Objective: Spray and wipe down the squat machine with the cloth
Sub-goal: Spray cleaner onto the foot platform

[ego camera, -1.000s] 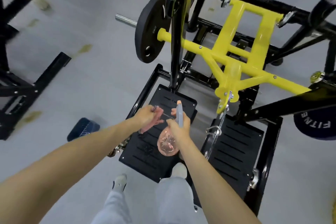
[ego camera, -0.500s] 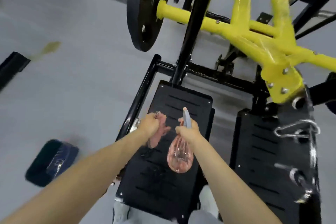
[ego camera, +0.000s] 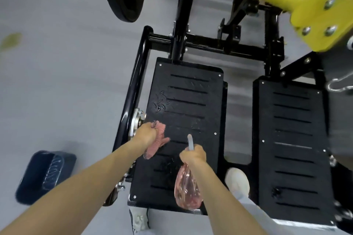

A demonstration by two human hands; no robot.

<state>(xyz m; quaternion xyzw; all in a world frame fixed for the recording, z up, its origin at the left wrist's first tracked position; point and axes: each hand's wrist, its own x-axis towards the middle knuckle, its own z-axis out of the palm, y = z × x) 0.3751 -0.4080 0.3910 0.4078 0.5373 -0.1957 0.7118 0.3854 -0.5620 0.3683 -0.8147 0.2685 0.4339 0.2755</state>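
**Hands close in on the left footplate**

Within the last second the person has leaned in, and the squat machine's left footplate [ego camera: 188,101] now fills the view. The left hand [ego camera: 146,136] clutches the pink cloth [ego camera: 159,140] at the plate's left edge, probably ready to wipe. Just beside it, the right hand [ego camera: 193,154] grips the spray bottle [ego camera: 188,191], with its nozzle pointing forward over the plate.

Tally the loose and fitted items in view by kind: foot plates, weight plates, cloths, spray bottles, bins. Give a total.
foot plates: 2
weight plate: 1
cloth: 1, pink, gripped in the left hand
spray bottle: 1, pink, gripped in the right hand
bin: 1, dark blue, on the floor
Total: 6
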